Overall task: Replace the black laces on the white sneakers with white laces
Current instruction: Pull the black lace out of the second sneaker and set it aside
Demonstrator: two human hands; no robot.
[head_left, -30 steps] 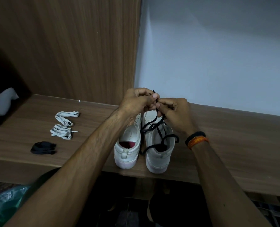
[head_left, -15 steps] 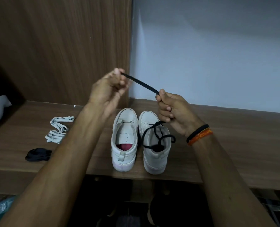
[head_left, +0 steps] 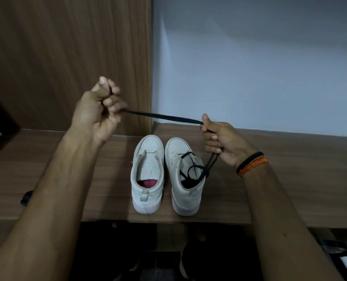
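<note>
both hands point(head_left: 99, 110) point(head_left: 221, 140) pinching taut black lace point(head_left: 164, 116), sneakers point(head_left: 164, 175) at shelf edge point(head_left: 164, 219)

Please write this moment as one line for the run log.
left hand: grips black lace | right hand: pinches it, taut between | right sneaker: lace partly threaded | left sneaker: unlaced

Black lace point(head_left: 164, 116), white sneakers point(head_left: 148, 173) w/ a pinkish-red insole point(head_left: 148, 182) in the left one. Brown wood-grain surface point(head_left: 290, 179) & panel point(head_left: 67, 57), pale grey-blue wall point(head_left: 249, 57). Black & orange wristbands point(head_left: 251, 163).
</note>
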